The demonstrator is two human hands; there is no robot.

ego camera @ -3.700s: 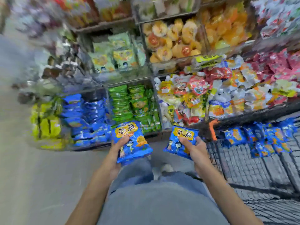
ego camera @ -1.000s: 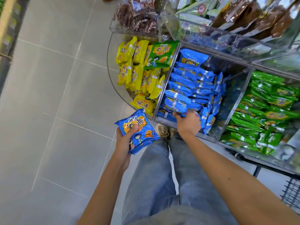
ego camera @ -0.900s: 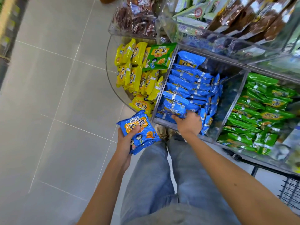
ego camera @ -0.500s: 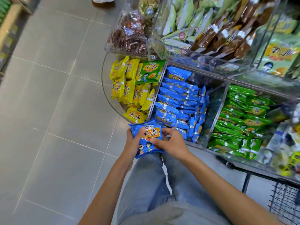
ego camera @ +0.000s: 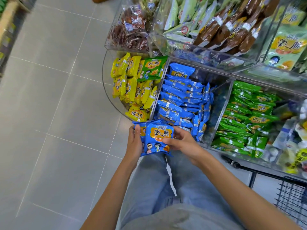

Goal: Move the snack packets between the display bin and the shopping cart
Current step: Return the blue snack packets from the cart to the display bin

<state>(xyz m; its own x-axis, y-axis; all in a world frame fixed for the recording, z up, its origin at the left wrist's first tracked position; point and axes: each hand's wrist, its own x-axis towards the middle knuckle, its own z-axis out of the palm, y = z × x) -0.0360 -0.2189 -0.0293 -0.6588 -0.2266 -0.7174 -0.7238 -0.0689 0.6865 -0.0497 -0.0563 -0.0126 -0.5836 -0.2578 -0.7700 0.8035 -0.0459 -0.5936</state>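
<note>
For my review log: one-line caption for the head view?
Both hands hold blue snack packets in front of the display bin of matching blue packs.

Pale grey square floor tiles (ego camera: pixel 54 100) with thin light grout lines filled the left and near ground. A blurred wooden shelf edge (ego camera: pixel 8 19) ran along the far left. Even, bright light fell throughout.

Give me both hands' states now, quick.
Left hand: shut on the blue packets.
Right hand: shut on the same blue packets.
</note>
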